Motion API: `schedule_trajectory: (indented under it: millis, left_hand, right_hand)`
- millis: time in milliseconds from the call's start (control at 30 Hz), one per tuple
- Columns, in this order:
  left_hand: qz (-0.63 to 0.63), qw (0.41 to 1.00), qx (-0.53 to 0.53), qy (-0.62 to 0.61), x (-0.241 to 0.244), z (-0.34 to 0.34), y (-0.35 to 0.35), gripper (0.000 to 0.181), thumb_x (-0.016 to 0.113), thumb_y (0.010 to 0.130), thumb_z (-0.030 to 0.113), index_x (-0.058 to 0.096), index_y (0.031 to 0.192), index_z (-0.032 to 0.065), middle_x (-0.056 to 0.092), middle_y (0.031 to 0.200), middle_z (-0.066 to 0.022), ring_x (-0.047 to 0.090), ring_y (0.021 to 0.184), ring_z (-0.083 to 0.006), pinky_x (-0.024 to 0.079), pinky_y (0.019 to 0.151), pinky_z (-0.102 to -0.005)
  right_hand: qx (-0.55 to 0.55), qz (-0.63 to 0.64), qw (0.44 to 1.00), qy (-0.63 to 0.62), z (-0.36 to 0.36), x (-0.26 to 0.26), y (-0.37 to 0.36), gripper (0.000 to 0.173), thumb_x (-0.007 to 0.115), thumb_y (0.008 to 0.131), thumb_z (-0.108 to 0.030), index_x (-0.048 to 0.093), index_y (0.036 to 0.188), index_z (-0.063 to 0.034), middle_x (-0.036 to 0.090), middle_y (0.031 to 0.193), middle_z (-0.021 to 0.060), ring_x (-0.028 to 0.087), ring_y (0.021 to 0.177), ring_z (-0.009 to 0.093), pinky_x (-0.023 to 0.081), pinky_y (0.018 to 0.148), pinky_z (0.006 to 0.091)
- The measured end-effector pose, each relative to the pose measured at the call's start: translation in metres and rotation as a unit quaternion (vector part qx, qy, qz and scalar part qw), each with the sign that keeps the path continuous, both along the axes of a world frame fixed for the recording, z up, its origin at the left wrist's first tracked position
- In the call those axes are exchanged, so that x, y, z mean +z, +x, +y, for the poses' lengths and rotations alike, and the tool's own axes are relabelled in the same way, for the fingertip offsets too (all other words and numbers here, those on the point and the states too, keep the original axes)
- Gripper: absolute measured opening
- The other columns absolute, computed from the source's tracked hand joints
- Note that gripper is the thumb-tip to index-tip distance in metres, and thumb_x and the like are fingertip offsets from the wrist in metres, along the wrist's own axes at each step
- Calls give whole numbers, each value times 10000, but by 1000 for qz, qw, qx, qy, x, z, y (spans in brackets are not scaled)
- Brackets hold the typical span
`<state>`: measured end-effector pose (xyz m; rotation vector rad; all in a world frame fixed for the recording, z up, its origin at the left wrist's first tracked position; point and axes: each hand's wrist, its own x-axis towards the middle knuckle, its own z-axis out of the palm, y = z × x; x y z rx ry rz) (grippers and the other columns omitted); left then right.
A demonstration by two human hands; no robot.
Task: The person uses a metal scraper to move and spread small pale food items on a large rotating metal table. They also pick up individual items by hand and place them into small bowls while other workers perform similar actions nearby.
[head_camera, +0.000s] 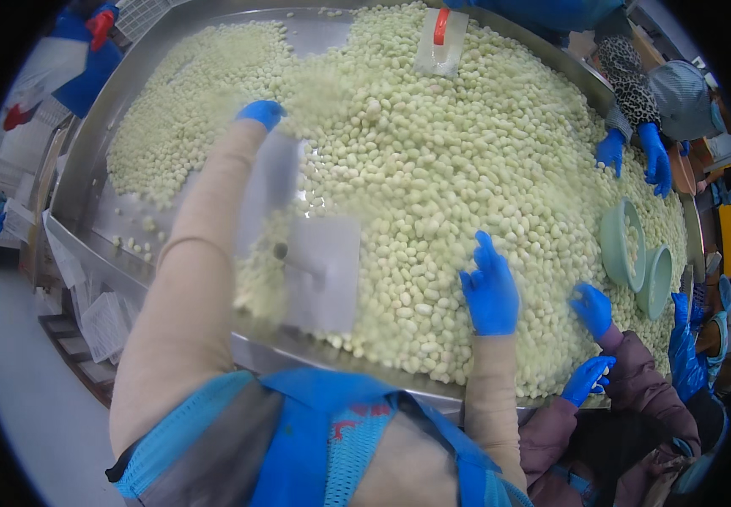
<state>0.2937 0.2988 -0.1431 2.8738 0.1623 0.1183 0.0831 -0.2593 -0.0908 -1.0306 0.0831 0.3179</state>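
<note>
A broad layer of pale green oval pieces (429, 158), bean-like in shape, covers much of a large steel tray table (283, 155). My left hand (262, 115), in a blue glove, reaches far across to the pieces at the upper left. Its fingers are turned away, so what they hold is hidden. My right hand (492, 288), also gloved in blue, rests over the nearer pieces with its fingers partly bent and apart; nothing shows in it. Between my arms lies a flat grey plate (337, 253) with a rod-like handle standing up from it.
A clear float with a red handle (440, 28) lies on the far pieces. Two green basins (616, 247) stand at the right. Co-workers' gloved hands (592, 310) work close to my right and at the far right (656, 158). The tray's raised rim (105, 260) runs along the left.
</note>
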Motion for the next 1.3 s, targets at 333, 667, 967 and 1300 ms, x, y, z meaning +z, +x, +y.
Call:
schedule_trajectory:
  millis: [333, 667, 967, 1300]
  left_hand:
    - [121, 982, 44, 140, -46, -41, 32, 189, 586, 845, 206, 710, 986, 194, 685, 1072, -117, 650, 987, -333, 524, 837, -414]
    - [143, 989, 29, -37, -5, -80, 21, 192, 623, 811, 136, 702, 986, 139, 676, 951, -99, 656, 879, -288, 522, 788, -384]
    - [121, 801, 4, -586, 63, -181, 108, 266, 633, 904, 221, 661, 1147, 116, 680, 950, -68, 626, 717, -116, 465, 505, -256]
    - [95, 975, -76, -183, 31, -283, 192, 355, 575, 917, 171, 609, 1268, 212, 656, 1107, -107, 666, 804, -230, 582, 612, -348]
  right_hand:
    - [-29, 73, 996, 42, -1, 2, -1, 518, 481, 977, -293, 426, 1403, -3, 352, 1515, 138, 491, 1179, 217, 474, 897, 377]
    - [-28, 104, 978, 177, 10, 2, -10, 449, 480, 974, -273, 492, 1346, -22, 361, 1509, 152, 517, 1158, 207, 511, 863, 376]
    - [81, 165, 938, 295, 40, 14, -16, 506, 501, 974, -277, 430, 1408, -28, 515, 1378, 108, 602, 1032, 171, 509, 908, 354]
    - [58, 219, 897, 379, 30, 22, -15, 597, 509, 978, -253, 292, 1483, -21, 637, 1210, 74, 659, 856, 151, 503, 935, 369]
